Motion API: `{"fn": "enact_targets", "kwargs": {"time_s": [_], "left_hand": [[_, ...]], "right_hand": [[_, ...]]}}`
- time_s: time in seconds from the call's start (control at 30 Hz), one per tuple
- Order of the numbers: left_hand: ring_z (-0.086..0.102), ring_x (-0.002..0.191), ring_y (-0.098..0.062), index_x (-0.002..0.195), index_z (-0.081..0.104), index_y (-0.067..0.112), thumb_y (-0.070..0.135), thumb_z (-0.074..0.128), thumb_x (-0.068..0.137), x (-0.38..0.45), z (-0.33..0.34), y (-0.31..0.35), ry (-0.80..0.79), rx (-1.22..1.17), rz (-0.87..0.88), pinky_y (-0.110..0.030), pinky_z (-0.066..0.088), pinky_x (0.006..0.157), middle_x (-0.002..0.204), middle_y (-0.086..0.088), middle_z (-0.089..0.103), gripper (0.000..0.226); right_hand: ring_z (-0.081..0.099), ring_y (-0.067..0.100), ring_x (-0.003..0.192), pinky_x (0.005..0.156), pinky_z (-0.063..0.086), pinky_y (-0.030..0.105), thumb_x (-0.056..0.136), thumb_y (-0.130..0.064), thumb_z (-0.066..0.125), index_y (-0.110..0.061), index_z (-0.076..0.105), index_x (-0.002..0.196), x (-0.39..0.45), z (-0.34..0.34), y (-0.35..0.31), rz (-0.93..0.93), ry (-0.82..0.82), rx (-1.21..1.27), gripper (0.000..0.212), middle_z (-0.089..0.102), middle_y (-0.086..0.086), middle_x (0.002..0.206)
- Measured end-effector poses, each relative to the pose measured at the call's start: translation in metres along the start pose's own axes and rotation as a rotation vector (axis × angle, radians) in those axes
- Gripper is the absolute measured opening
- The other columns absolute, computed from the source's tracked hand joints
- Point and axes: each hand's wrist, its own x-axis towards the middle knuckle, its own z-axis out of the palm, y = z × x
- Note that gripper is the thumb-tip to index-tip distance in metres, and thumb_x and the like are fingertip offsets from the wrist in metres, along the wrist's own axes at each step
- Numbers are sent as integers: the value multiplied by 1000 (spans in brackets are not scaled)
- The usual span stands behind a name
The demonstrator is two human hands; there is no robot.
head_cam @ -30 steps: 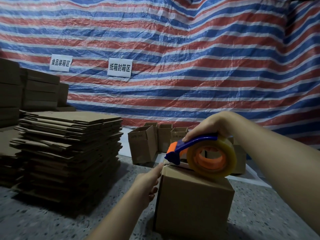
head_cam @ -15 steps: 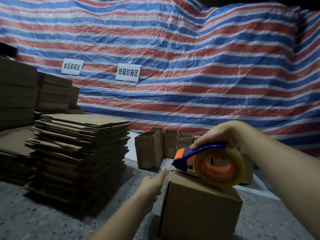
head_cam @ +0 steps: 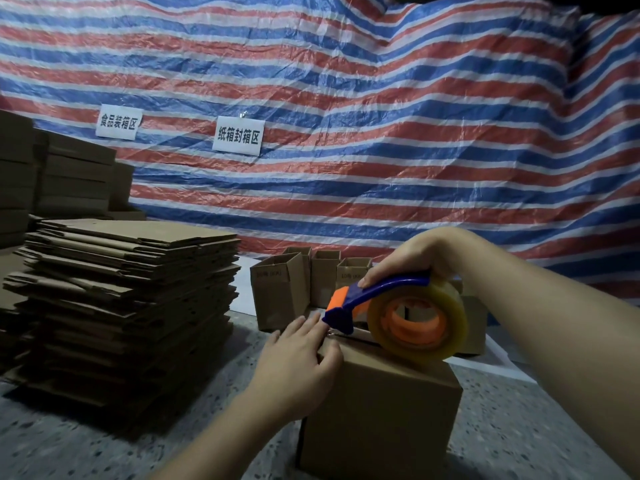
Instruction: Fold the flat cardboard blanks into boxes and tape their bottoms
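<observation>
A folded cardboard box [head_cam: 377,420] stands on the floor in front of me, its taped face up. My right hand [head_cam: 412,258] grips the blue handle of a tape dispenser [head_cam: 388,308] whose clear tape roll with an orange core rests on the box's top. My left hand [head_cam: 298,358] lies over the box's far left top corner, fingers extended and touching the edge just under the dispenser's blue and orange nose. A tall stack of flat cardboard blanks [head_cam: 128,292] sits to the left.
Several open folded boxes [head_cam: 280,289] stand behind the one in front, on a white sheet [head_cam: 498,362]. More cardboard piles [head_cam: 69,178] rise at the far left. A striped red, white and blue tarp [head_cam: 381,133] with two paper signs hangs behind. The floor is speckled grey.
My left hand has come up from the box's left side onto its top corner beside the dispenser's nose. The dispenser has stayed on the box top.
</observation>
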Motion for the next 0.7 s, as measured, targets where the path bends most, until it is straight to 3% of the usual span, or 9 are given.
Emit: {"fn": "enact_targets", "kwargs": {"time_s": [0.1, 0.33, 0.6, 0.7], "left_hand": [[6, 151, -9, 155, 19, 37, 58, 11, 94, 0, -7, 1, 5, 160, 54, -43, 7, 122, 163, 12, 16, 65], [10, 151, -10, 152, 31, 34, 54, 16, 99, -2, -15, 4, 14, 237, 84, -43, 12, 122, 162, 12, 24, 60], [13, 149, -6, 153, 30, 34, 54, 21, 101, -3, -12, 0, -2, 186, 71, -35, 14, 121, 161, 14, 25, 56], [21, 146, -6, 153, 31, 31, 52, 26, 102, -1, -17, 0, -73, 80, 63, -30, 20, 118, 160, 9, 28, 55]], "right_hand": [[69, 22, 90, 77, 57, 31, 80, -61, 73, -17, 60, 127, 0, -1, -3, -12, -25, 2, 66, 73, 10, 106], [70, 22, 87, 80, 58, 33, 71, -63, 79, -12, 67, 120, -1, -8, 6, 4, -62, -1, 71, 75, 9, 99], [74, 20, 81, 70, 59, 33, 43, -70, 88, -22, 64, 121, -9, -18, 47, 5, -82, 11, 95, 77, 9, 99], [74, 19, 78, 68, 59, 30, 57, -66, 85, -17, 65, 119, -8, -13, 42, 15, -62, 0, 82, 78, 7, 95]]}}
